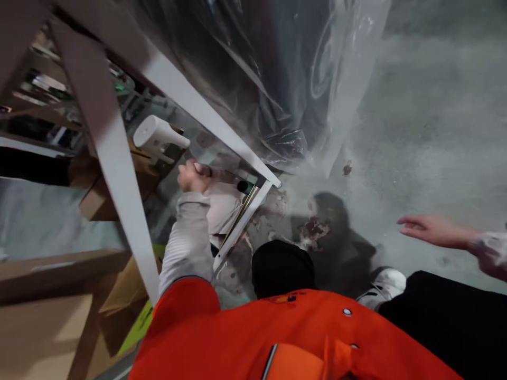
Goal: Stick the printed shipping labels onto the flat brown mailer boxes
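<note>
My left hand (195,177) reaches through a white metal frame (237,142), its fingers curled closed. Whatever is in those fingers, if anything, is hidden. Right beside it lies a pale, wrapped bundle (225,208), with a dark green tube end (244,187) at its edge. A white plastic stool (156,136) lies tipped over just beyond the hand. My right hand (438,230) is out to the side above the floor, fingers stretched and touching nothing.
Clear plastic sheeting (277,79) hangs over a dark object beyond the frame. Cardboard boxes (47,327) stand at lower left, and a smaller carton (101,198) sits behind a slanting frame post (119,158). The concrete floor (428,132) has worn patches.
</note>
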The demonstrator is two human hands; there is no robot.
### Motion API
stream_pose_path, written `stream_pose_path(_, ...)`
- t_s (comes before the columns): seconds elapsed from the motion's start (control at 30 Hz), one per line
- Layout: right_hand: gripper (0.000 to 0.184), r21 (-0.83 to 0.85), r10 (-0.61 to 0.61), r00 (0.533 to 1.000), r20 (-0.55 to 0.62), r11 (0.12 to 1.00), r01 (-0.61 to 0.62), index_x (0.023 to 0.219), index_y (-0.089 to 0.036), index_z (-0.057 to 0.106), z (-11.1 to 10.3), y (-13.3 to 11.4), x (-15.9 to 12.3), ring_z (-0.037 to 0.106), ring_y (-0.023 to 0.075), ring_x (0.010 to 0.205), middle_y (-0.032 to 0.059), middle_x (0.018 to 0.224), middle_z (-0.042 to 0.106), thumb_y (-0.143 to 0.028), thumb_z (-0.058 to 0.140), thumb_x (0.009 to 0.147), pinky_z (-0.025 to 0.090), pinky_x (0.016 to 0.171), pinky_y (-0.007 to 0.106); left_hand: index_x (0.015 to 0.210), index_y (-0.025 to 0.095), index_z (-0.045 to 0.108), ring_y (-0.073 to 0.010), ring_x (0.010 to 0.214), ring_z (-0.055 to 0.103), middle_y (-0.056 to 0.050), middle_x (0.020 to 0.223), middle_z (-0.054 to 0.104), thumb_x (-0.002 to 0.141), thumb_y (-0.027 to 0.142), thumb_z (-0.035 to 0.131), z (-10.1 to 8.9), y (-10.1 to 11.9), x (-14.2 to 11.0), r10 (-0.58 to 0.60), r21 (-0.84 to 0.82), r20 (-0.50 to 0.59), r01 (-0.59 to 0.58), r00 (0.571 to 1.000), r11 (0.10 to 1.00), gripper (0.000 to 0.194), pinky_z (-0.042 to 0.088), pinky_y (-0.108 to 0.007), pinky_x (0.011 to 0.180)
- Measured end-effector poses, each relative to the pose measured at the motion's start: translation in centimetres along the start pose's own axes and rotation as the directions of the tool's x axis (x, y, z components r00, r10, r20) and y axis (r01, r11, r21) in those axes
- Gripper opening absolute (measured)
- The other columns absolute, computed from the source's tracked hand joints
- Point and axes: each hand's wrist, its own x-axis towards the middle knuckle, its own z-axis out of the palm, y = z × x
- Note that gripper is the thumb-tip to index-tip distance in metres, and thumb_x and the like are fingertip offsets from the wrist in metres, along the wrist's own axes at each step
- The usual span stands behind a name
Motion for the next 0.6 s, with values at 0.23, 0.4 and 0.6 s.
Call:
stream_pose_path(0.23, 0.073, -0.011, -0.764, 0.609, -0.211, 0.625, 0.780, 0.131, -0.018, 0.055, -2.7, -20.6, -2.0, 0.065, 0.0281, 0.105, 0.0134, 0.116, 0.067, -0.055, 0.071, 0.070, 0.050, 0.095, 0.044, 0.129, 0.017, 0.052, -0.0322, 0.112, 0.053, -0.013, 0.123, 0.047, 0.071, 0.038, 0.072, -6.5, 1.9, -12.1, 0.091, -0.105, -0.216, -0.116, 0.972, 0.988, 0.065, 0.043, -0.044, 0.097)
stream_pose_path(0.4, 0.118, 0.257, -0.911, 0.251, -0.326, 0.170, 0.951, 0.142, -0.017, 0.040, -4.2, -30.8, -2.8, 0.050, 0.0290, 0.129, 0.0144, 0.140, 0.050, -0.054, 0.089, 0.041, 0.042, 0.108, 0.044, 0.124, 0.023, 0.052, -0.0296, 0.110, 0.055, -0.007, 0.123, 0.056, 0.063, 0.052, 0.076, -13.0, 6.1, -15.7, 0.489, -0.381, 0.036, -0.441, 0.872, 0.813, 0.072, 0.047, -0.040, 0.095)
stream_pose_path(0.6, 0.082, 0.597, -0.968, 0.222, -0.115, 0.111, 0.795, 0.129, -0.011, 0.050, -5.8, -28.9, -6.5, 0.064, 0.0209, 0.100, 0.0077, 0.113, 0.066, -0.041, 0.084, 0.061, 0.054, 0.089, 0.035, 0.127, 0.018, 0.051, -0.0286, 0.115, 0.052, -0.012, 0.123, 0.055, 0.072, 0.051, 0.073, -16.8, 14.9, -14.6, 0.917, -0.504, -0.149, -0.826, 0.370, 0.251, 0.067, 0.043, -0.044, 0.101)
